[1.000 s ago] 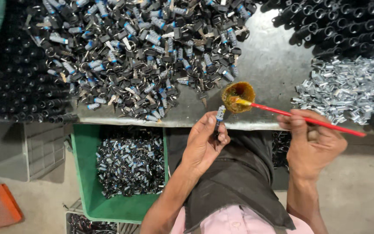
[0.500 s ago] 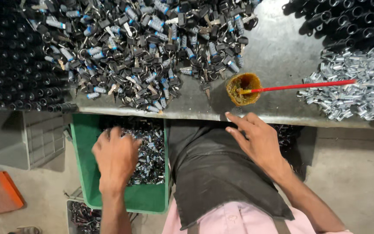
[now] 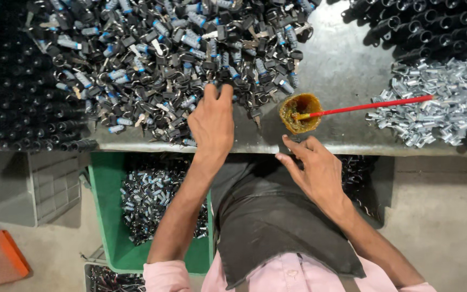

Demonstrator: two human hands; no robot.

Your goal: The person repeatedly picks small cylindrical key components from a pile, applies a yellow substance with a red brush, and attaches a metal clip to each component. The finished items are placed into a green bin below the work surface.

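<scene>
I see my left hand (image 3: 212,123) reaching fingers-first into the pile of black parts (image 3: 158,65) just ahead (grip seemingly empty), right hand (image 3: 314,170) open, nearer the glue cup (image 3: 300,112).

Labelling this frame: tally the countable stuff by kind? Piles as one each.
Hands: 2, left hand in the black-and-blue parts pile, right hand at the table edge
Parts piles on the table: 2, the other silver
Yellow cups: 1
Red sticks: 1
Green crates: 1
Total: 7

A small assembly workshop: metal bench (image 3: 347,70) heaped with black lock parts (image 3: 152,59), silver fittings (image 3: 444,108), green crate (image 3: 109,216).
</scene>
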